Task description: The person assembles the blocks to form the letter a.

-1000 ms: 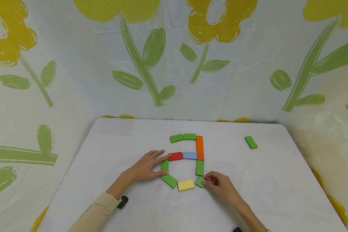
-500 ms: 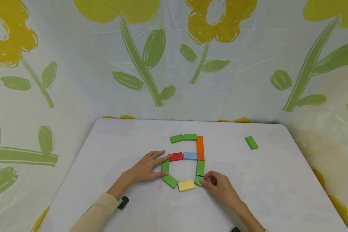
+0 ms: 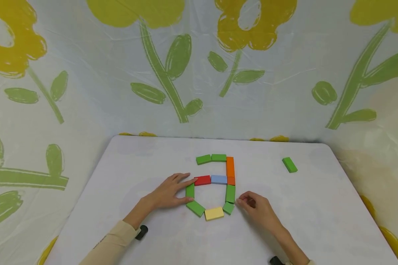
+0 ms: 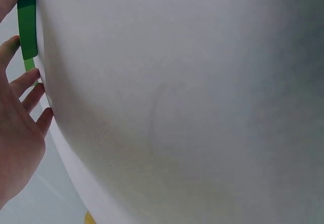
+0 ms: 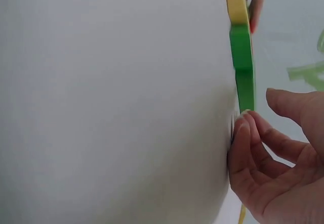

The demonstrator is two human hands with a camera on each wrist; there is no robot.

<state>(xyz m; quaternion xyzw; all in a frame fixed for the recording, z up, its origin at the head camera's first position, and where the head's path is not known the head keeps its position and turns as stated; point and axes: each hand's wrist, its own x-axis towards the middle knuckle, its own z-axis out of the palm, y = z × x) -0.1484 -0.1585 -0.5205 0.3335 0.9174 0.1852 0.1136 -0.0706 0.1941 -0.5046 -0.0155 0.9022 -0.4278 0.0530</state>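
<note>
On the white table, coloured blocks lie in a figure like a letter a. My left hand (image 3: 169,190) rests at its left side, fingers spread. Its index fingertip touches the red block (image 3: 203,180), and its thumb is at the junction of the left green block (image 3: 190,191) and the slanted green block (image 3: 195,208). My right hand (image 3: 258,209) is just right of the small green block (image 3: 229,208), apart from it and holding nothing. In the right wrist view its thumb (image 5: 291,105) stands off from the loosely bent fingers. The small block lies between the yellow block (image 3: 214,214) and the right green block (image 3: 230,194).
A blue block (image 3: 219,179) joins the red one to the orange blocks (image 3: 230,167). Two green blocks (image 3: 219,158) form the top. One lone green block (image 3: 290,165) lies at the far right. A flowered cloth (image 3: 252,110) hangs behind the table (image 3: 146,154).
My right hand pushed the small green block left against its neighbours, then let go and moved slightly right. My left hand has stayed in place.
</note>
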